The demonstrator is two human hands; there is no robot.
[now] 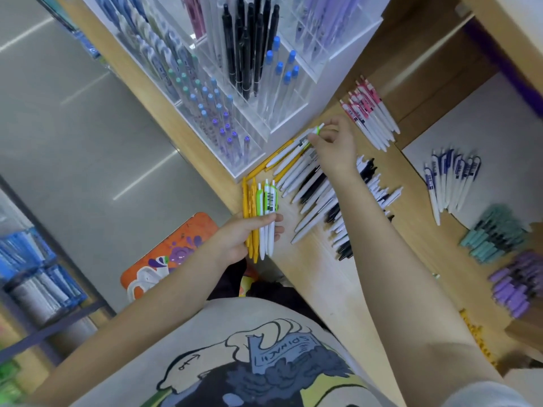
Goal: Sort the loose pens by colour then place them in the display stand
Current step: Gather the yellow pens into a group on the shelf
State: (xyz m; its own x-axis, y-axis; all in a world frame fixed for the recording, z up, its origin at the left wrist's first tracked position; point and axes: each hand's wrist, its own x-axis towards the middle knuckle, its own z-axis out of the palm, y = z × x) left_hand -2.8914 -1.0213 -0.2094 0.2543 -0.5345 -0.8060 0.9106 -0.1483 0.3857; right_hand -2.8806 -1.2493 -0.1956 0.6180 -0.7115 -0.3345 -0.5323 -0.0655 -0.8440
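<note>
1. The worktop is a pale wooden counter; along its far edge stands the clear display stand, its compartments already holding black, blue-capped and purple-capped pens upright.
2. The loose pile of pens, white and black bodies mixed, lies fanned in the middle of the worktop, partly under the person's right forearm.
3. Sorted groups lie apart from it: pink-clipped pens near the far edge, blue-clipped pens towards the right edge, teal pens and purple pens nearer the right front.
4. The left hand at the worktop's left edge has thumb and fingers curled round a bundle of yellow and green-clipped pens, gripped around mid-barrel and held parallel.
5. The right hand reaches to the top of the pile, just in front of the stand, fingertips pinching a green-clipped pen near its clip end; a few yellow pens lie under it.
6. These pens look light, stiff and smooth, so likely to roll or slip from a loose bundle. A pinch near the clip, where the body is not round, should lift one cleanly without disturbing its neighbours.
</note>
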